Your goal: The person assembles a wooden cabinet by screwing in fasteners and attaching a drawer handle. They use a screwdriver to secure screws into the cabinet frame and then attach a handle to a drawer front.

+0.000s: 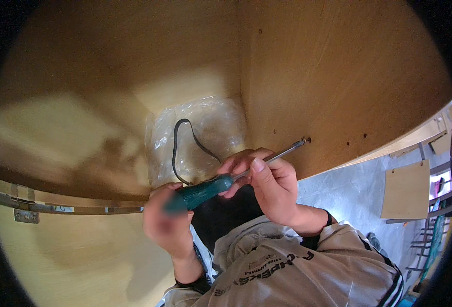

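My left hand [168, 230] is wrapped around the green handle of a screwdriver [206, 190], partly blurred at its end. The fingers and thumb of my right hand [274, 188] pinch its metal shaft. The tip meets a screw [307, 140] in the right-hand wooden panel [345, 88] of a cabinet; whether it sits fully in the screw head I cannot tell. Clear plastic wrap [210, 126] lies in the cabinet's corner between the panels. On it rests a looped black strap [175, 146], its right end hidden behind my right hand.
Small holes [364, 136] dot the right panel. At left, a wooden door [84, 249] carries a metal hinge plate [26, 216]. Grey tiled floor [337, 188] shows beyond the panel edge, with a wooden board [406, 190] and metal racking [421, 245] farther right.
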Tool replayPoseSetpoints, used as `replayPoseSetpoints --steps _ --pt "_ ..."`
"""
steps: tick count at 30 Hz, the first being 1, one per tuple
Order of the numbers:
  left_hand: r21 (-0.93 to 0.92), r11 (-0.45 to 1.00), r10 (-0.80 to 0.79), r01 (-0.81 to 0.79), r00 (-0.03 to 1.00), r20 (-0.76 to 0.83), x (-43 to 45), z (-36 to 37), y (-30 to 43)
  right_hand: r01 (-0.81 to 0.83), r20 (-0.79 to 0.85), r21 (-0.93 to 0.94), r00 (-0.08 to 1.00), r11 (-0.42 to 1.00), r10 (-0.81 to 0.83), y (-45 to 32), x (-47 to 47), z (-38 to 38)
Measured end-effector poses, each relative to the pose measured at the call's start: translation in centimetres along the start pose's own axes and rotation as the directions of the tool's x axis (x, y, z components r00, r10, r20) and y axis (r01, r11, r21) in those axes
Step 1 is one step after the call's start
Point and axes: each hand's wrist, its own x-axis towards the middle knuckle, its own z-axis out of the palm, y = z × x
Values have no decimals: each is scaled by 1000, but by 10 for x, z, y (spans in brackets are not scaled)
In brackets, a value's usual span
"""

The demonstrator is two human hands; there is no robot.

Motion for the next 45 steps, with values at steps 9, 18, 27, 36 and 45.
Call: replayPoseSetpoints --steps 9,18,27,36,45 --pt "-45 999 -24 23 999 -27 4 9 5 27 -40 92 999 995 -23 4 1 3" --pt "-42 885 -457 463 883 106 37 4 36 101 -48 95 994 990 -97 8 10 2" --pt "171 980 31 -99 932 360 67 15 36 92 -167 307 985 947 -42 5 12 8" --pt "375 908 -332 188 868 369 75 11 44 146 -173 376 981 915 -85 10 12 5" --pt "105 841 -530 531 769 358 74 -5 49 222 -197 441 969 870 -148 7 16 11"
